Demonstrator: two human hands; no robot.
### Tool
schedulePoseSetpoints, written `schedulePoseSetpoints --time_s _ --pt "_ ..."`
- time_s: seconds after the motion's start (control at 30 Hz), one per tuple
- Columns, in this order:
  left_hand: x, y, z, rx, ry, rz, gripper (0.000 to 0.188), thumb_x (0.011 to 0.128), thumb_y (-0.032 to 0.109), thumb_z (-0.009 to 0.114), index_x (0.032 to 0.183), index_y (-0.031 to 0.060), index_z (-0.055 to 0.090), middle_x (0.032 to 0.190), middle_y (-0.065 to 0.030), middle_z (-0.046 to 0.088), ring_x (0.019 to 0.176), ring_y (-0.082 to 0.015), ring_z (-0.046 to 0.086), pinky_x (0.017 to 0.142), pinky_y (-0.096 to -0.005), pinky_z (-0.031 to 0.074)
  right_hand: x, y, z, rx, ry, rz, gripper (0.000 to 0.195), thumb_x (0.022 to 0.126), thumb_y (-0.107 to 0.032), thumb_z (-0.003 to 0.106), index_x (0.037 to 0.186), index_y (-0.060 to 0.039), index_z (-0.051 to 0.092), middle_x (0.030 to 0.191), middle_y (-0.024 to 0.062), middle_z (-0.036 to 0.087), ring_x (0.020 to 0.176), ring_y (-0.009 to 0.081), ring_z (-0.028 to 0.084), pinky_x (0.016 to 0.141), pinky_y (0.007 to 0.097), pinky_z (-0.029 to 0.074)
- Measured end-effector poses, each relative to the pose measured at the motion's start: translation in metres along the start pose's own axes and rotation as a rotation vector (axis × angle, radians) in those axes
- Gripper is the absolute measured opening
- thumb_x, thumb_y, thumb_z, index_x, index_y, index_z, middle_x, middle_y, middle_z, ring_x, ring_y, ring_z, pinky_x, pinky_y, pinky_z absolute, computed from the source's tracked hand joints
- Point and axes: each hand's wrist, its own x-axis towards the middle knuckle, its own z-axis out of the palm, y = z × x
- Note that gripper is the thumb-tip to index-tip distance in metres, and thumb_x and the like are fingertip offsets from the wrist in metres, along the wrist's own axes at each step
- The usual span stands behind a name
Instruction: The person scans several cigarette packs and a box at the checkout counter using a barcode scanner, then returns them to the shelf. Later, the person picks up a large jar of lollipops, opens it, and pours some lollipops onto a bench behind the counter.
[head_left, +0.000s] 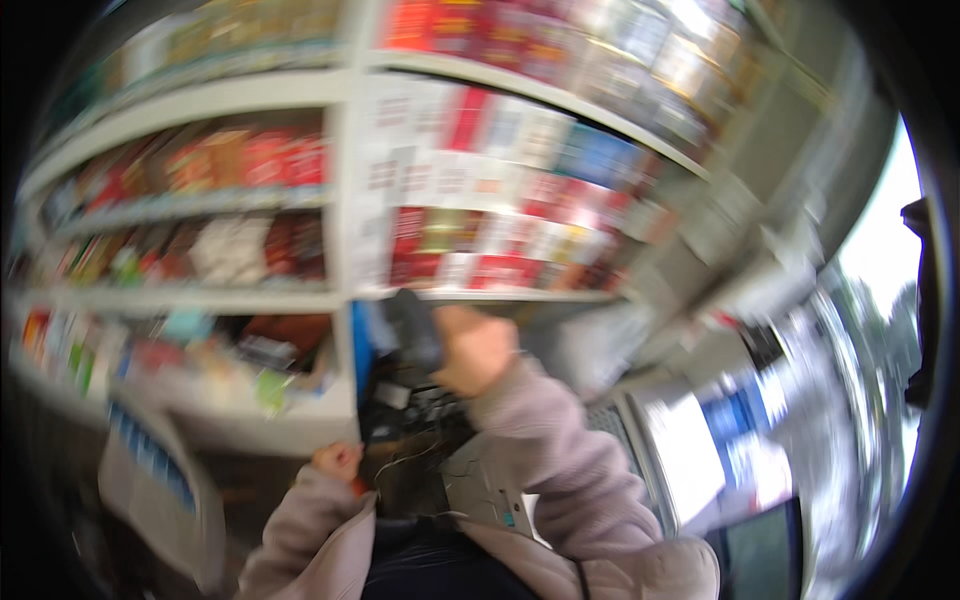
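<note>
My right hand (476, 349) is stretched forward, just below the edge of the right-hand shelf. It grips a dark grey or black object (415, 330), too blurred to name more exactly. Beneath that arm, a dark recess holds tangled black cables and small black devices (420, 409). Lower and to the left, my left hand (339, 459) has its fingers curled in near the end of a white shelf unit. Nothing shows in it, though blur hides detail. A small orange thing (360, 485) appears beside its wrist.
Shelves of red, white and gold packages (487, 187) rise ahead, with more boxed goods (255, 161) at left. A pale chair back (161, 487) stands lower left. On the right are a glass-topped counter (675, 442), a dark screen (761, 551) and a white plastic bag (604, 349).
</note>
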Motion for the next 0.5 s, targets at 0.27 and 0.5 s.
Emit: schedulePoseSetpoints --time_s 0.27,0.5 --pt "0.027 -0.125 0.017 0.026 -0.182 0.189 0.049 0.081 0.014 0.072 0.057 0.0070 0.029 0.048 -0.0049 0.028 0.047 -0.0149 0.027 0.045 -0.0349 0.023 -0.035 -0.038 0.060 0.327 0.261 0.090 0.044 0.046 -0.018 0.074 0.083 -0.0007 0.057 0.077 0.0167 0.061 0.074 0.0377 0.062 0.066 0.0454 0.049" --pt "0.042 -0.027 0.058 -0.045 -0.684 0.210 0.046 0.078 0.010 0.071 0.057 0.0062 0.031 0.047 -0.0041 0.030 0.044 -0.0133 0.029 0.044 -0.0347 0.024 -0.089 -0.038 0.036 0.285 0.321 0.317 0.040 0.050 -0.015 0.071 0.084 0.0003 0.058 0.077 0.0160 0.061 0.075 0.0374 0.062 0.066 0.0453 0.045"
